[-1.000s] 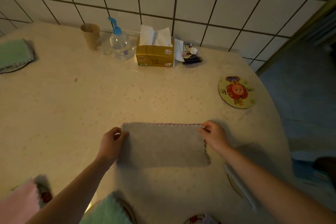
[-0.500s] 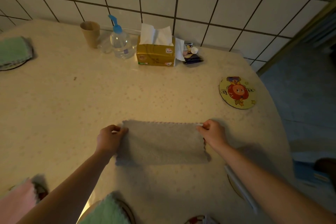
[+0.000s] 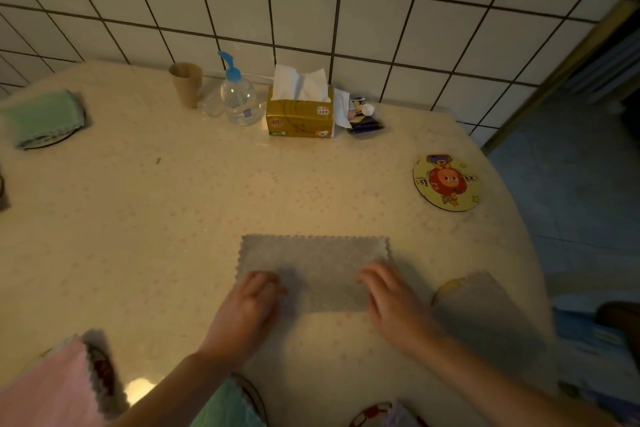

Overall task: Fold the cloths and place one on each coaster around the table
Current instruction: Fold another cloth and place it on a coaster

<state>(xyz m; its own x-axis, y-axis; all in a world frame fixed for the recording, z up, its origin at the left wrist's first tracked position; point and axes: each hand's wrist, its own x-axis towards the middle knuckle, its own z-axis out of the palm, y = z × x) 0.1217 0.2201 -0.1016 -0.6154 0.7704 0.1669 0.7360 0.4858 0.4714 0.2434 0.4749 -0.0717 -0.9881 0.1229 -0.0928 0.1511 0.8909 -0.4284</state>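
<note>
Grey cloth (image 3: 313,267) lies flat on the table, long axis left-right, well left of the bare cartoon coaster (image 3: 446,182). Left hand (image 3: 247,308) and right hand (image 3: 394,302) press its near corners, fingers roughly flat. Right hand is nearer the coaster.

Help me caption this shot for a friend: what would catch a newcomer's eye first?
Two hands, left hand and right hand, rest on the near edge of a grey cloth lying flat mid-table. To its right, near the table's edge, sits a bare round cartoon coaster. At the wall stands a gold tissue box.
</note>
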